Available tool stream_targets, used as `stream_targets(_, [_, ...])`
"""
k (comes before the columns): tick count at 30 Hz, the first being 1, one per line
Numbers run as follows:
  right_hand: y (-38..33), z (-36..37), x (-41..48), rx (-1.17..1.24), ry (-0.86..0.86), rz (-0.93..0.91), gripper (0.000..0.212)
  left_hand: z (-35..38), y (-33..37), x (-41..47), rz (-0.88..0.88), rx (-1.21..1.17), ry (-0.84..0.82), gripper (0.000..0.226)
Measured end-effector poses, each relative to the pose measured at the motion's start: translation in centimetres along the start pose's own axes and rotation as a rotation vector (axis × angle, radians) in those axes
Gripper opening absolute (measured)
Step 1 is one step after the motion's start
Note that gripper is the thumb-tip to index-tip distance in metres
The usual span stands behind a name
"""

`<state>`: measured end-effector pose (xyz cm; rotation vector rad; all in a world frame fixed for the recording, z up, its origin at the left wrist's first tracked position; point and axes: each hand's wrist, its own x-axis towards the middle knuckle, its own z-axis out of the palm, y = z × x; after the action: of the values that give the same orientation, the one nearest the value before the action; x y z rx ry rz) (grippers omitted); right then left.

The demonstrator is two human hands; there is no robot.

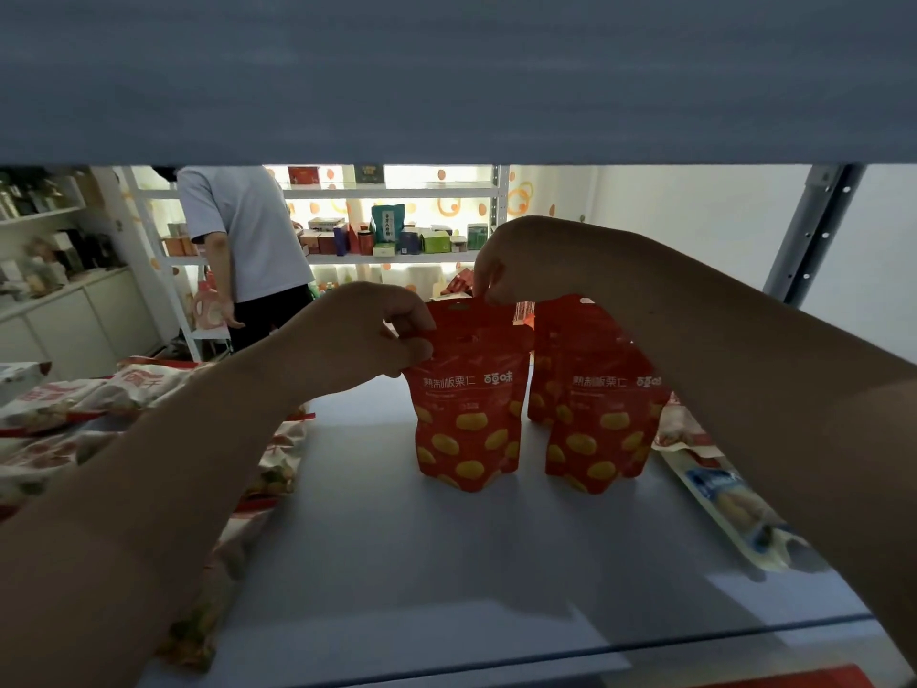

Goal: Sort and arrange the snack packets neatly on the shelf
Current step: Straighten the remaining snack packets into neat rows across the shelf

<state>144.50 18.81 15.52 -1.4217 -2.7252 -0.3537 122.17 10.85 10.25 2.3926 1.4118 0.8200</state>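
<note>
head: both hands point(364, 335) pinching pouch point(469, 404)

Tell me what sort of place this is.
Probably a small shop or stockroom: red stand-up snack pouches on a grey metal shelf, and white racks of boxed goods behind.

A grey shelf board point(446, 77) fills the top of the frame, dim underneath. Below it the room opens bright. At centre a white rack point(397, 258) stands against a pale wall dotted with orange circles point(518, 198), its levels lined with small boxes point(347, 240) and a teal bag point(388, 223), lit from behind. A person in a light shirt point(248, 235) stands before it, back turned. At left, white cabinets point(74, 320) run under shelves of dark jars point(74, 250). A grey perforated upright point(814, 230) rises at right, against a plain white wall point(694, 216).
</note>
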Motion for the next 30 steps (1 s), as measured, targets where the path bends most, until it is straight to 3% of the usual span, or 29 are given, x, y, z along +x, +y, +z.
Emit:
stream_targets(15, [-1.2,-0.5,0.4,0.089,0.051,-0.085,0.016,0.1,-0.1,-0.3,-0.002,-0.04,0.009,0.013])
stream_targets(30, [-1.4,-0.9,-2.1,0.174,0.095,-0.028,0.022,0.3,0.3,-0.1,0.046,0.03,-0.043,0.013])
